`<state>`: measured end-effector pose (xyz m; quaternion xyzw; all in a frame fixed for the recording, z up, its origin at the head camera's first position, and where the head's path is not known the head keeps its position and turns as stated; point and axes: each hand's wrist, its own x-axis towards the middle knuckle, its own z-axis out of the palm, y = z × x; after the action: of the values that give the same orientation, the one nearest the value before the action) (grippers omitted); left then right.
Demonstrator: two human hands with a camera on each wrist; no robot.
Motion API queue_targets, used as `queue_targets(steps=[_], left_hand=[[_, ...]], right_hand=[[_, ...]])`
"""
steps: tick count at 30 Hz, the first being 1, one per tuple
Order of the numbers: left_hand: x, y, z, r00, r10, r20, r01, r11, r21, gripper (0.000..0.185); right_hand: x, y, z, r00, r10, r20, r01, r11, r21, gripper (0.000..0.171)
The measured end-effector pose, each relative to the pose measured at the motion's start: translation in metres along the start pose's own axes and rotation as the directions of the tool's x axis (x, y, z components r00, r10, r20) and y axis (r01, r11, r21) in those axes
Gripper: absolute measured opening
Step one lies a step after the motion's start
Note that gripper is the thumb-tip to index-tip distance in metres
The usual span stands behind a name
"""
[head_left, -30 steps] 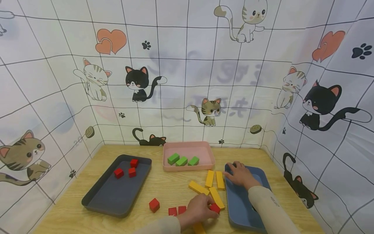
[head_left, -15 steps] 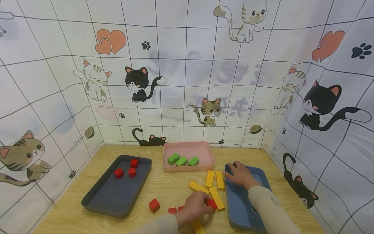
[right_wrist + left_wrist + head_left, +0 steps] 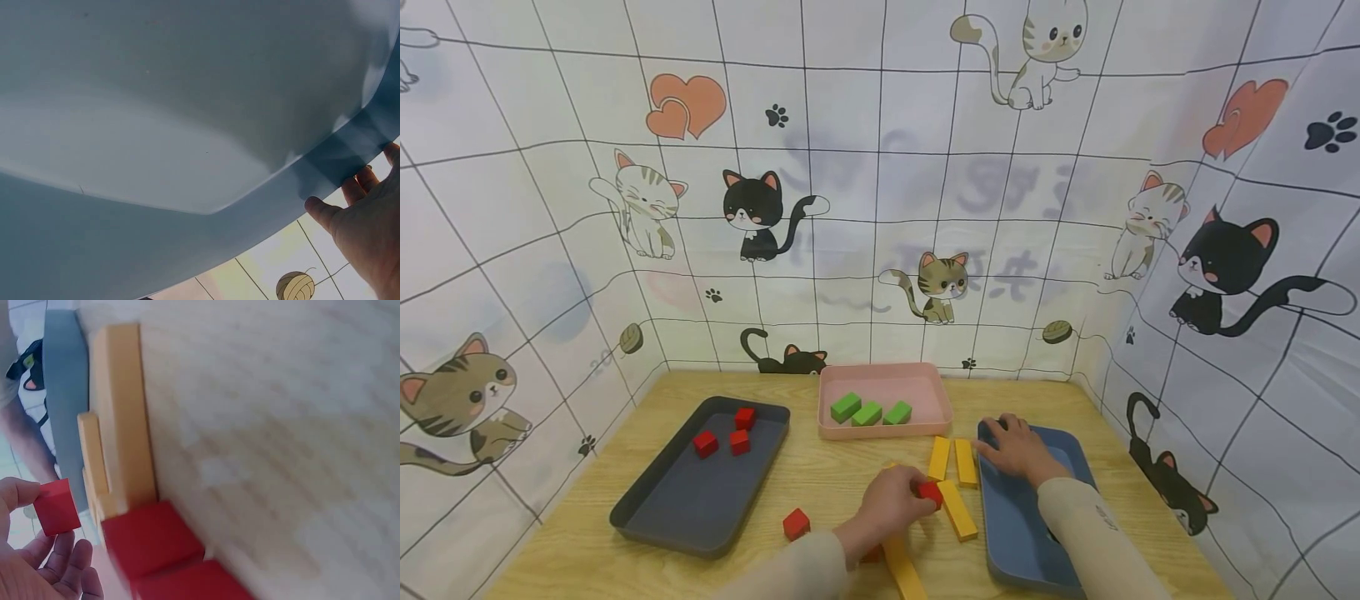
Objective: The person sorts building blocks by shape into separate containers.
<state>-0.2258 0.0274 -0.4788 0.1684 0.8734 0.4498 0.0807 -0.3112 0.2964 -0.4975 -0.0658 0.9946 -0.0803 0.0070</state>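
Note:
My left hand (image 3: 887, 500) pinches a small red cube (image 3: 930, 495) between thumb and fingers, over the cluster of yellow blocks (image 3: 957, 510). In the left wrist view the held cube (image 3: 56, 507) shows one flat face, away from two red cubes (image 3: 152, 540) lower down. My right hand (image 3: 1017, 447) rests on the far left corner of the blue tray (image 3: 1011, 533), its fingertips along the rim in the right wrist view. Another red cube (image 3: 796, 524) lies left of my left hand, and a red one (image 3: 872, 553) is partly hidden under that wrist.
A dark grey tray (image 3: 677, 508) at left holds three red cubes (image 3: 740, 442). Behind the yellow blocks stands a pink tray (image 3: 883, 432) with three green blocks (image 3: 867, 413). A cat-printed cloth (image 3: 850, 292) rises behind the wooden table (image 3: 820, 475).
My left hand, with the red cube, has moved away from me and slightly left over the yellow blocks, uncovering more of the near yellow block. The right hand has stayed on the blue tray.

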Motion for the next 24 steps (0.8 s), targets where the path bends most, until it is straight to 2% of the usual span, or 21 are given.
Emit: queue_targets(steps=[5, 9, 12, 19, 24], left_hand=[[0.005, 0.0, -0.012, 0.999, -0.003, -0.05, 0.002, 1.0, -0.019, 0.018], [0.008, -0.003, -0.02, 0.995, 0.018, -0.101, -0.017, 1.0, 0.012, 0.018], [0.011, -0.004, -0.026, 0.992, 0.003, -0.123, 0.0, 1.0, 0.021, 0.019], [0.02, -0.013, -0.041, 0.982, 0.026, -0.187, -0.018, 0.999, 0.045, 0.021], [0.025, -0.019, -0.051, 0.976, -0.022, -0.218, 0.026, 1.0, 0.013, 0.025]], right_hand=[[0.0, 0.0, 0.0, 1.0, -0.002, 0.0, 0.002, 1.0, 0.002, 0.069], [-0.001, 0.001, 0.001, 1.0, -0.015, -0.006, 0.015, 1.0, 0.008, 0.068], [-0.001, 0.002, 0.001, 0.999, -0.028, -0.015, 0.028, 1.0, 0.01, 0.067], [-0.001, 0.001, 0.0, 1.0, -0.025, -0.012, 0.025, 1.0, 0.007, 0.068], [0.001, 0.002, 0.002, 1.0, -0.02, -0.007, 0.02, 1.0, 0.004, 0.069]])
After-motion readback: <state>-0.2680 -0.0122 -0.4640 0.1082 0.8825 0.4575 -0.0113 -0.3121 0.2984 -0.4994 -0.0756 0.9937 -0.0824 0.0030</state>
